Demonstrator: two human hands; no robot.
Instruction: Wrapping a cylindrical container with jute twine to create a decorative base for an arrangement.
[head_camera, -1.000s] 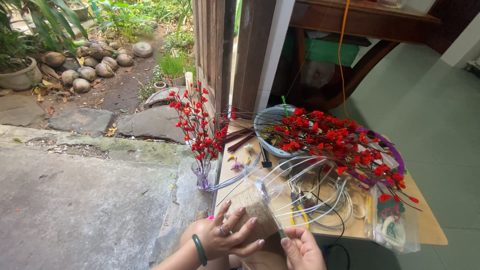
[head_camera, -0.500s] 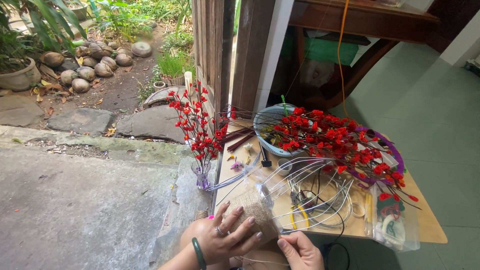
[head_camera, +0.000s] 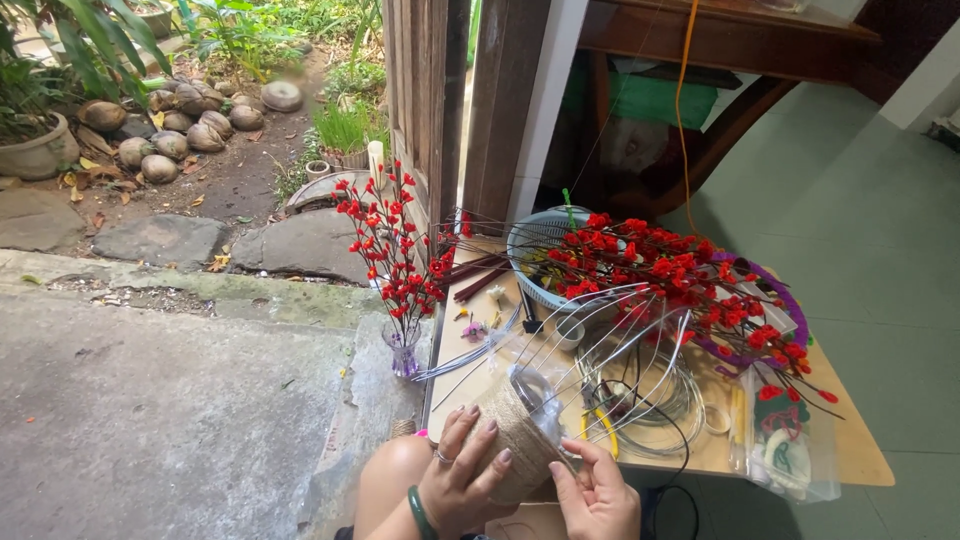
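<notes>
Head view, lower middle of frame: left hand wraps a twine-covered jar; right hand pinches its side.

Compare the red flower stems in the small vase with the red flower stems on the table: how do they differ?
The vase stems stand upright in a small glass vase on the step; the table stems lie flat across the low table. The vase stems form a small, narrow bunch; the table stems spread in a larger, wider heap. Both carry small red blossoms on thin stalks.
</notes>
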